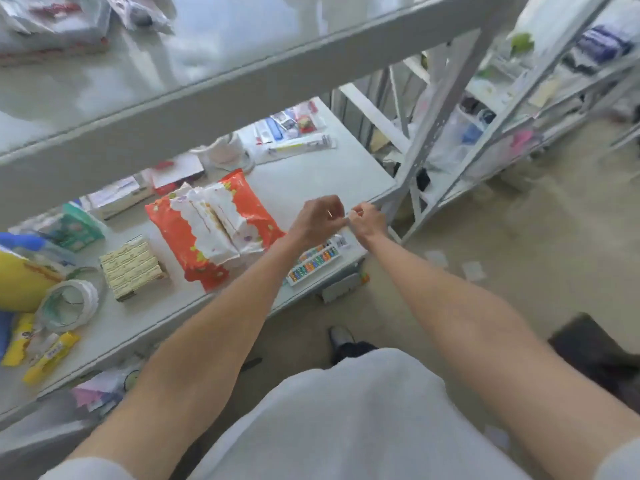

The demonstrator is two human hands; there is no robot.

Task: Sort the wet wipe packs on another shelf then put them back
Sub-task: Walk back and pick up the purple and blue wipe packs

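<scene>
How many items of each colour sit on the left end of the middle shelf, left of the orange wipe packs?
Yellow sachets: 2
Cream box: 1
White tape roll: 1
Green pack: 1
Large yellow bag: 1
Total: 6, counting only what is clearly distinguishable.

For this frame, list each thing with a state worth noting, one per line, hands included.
Left hand: fingers curled, pinching something small, too blurred to name.
Right hand: fingers curled, meeting the left hand's fingertips.
Wet wipe packs: lying flat in a torn-open orange wrapper on the middle shelf.
Tape roll: lying flat.
Bead toy: flat at the shelf edge, under the arms.
</scene>
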